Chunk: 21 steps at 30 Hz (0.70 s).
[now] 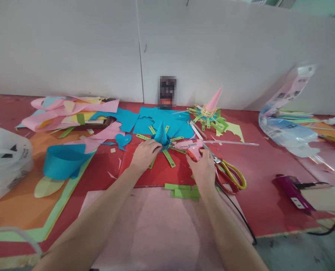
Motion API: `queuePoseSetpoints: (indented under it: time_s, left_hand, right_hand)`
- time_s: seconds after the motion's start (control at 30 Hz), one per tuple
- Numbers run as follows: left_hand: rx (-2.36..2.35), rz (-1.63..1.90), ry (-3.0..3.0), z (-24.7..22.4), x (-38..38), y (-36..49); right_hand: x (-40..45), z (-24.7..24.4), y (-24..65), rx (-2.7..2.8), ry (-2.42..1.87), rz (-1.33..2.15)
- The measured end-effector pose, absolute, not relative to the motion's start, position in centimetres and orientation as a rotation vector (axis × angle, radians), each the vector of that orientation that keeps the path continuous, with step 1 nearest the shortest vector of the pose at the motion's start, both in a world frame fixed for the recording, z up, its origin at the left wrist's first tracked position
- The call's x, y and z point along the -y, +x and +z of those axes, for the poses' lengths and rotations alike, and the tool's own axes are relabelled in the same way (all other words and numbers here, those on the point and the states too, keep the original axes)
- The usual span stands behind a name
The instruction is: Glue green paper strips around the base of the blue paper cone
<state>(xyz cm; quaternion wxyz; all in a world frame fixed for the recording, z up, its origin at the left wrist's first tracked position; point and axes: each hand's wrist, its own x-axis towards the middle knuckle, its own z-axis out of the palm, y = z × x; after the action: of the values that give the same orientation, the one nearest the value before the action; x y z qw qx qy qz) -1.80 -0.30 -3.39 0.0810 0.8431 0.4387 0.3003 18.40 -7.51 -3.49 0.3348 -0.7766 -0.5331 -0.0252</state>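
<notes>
A blue paper cone [161,134] stands upright at the middle of the table, with green patterned strips [169,158] spread out round its base. My left hand [146,153] has its fingers closed at the left side of the cone's base; whether they pinch the cone or a strip is hidden. On the right, my right hand [203,169] is wrapped round a pink glue gun [194,149], whose nozzle points left to the cone's base. A clear glue stick sticks out behind the gun. Red and yellow handled scissors [231,175] lie just right of my right hand.
Behind stands a pink cone [214,100] with green strips. Blue sheets [144,122], a blue paper band [62,162] and a white bag [6,162] lie leftward. Green strips [185,191] lie in front. To the right are a plastic bag [288,130] and a purple power strip [293,192].
</notes>
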Motion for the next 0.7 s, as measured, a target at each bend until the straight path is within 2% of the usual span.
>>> queuePoseSetpoints:
  time_s: [0.7]
  left_hand:
    - [-1.299,0.895,2.538,-3.64,0.25,-1.86]
  right_hand:
    - [7.49,-3.16,18.87,1.303,-2.062,-0.013]
